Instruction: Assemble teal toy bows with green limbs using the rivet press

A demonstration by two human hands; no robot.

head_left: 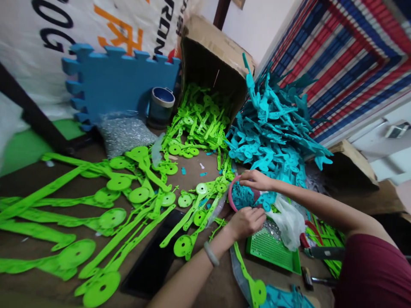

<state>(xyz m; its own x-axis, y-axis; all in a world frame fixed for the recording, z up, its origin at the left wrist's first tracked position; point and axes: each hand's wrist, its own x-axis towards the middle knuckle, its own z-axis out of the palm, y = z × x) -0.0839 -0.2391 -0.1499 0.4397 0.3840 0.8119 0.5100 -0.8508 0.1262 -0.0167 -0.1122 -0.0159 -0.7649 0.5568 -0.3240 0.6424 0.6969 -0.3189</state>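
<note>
Your left hand (248, 222), a pale band (211, 254) at its wrist, has its fingers bunched narrowly together; whether they pinch anything cannot be told. Your right hand (257, 179) reaches in from the other side, fingers curled down at the pink bowl (230, 199); you cannot tell whether they hold a piece. The bowl lies just beyond your left hand and under the right fingertips, filled with small teal pieces (242, 196). A teal part (267, 200) sits between your two hands, beside the bowl.

To the right of your left hand is a green tray (269, 252) with a perforated floor, bearing small metal bits (271, 229); a white plastic bag (290, 222) overlaps its far edge. Farther right lies a hammer (307, 279). To the left of your left forearm lies a flat black slab (149, 261), partly covered by long lime-green parts (111, 218) with round ends, which spread farther left.

Beyond your right hand rises a tangled heap of larger teal parts (272, 115). Beside it, farther from both hands, a cardboard box (221, 40) lies with its mouth towards you, more green parts (202, 115) spilling out. Well left of it stand a cup (160, 109) and a blue foam mat (118, 81).
</note>
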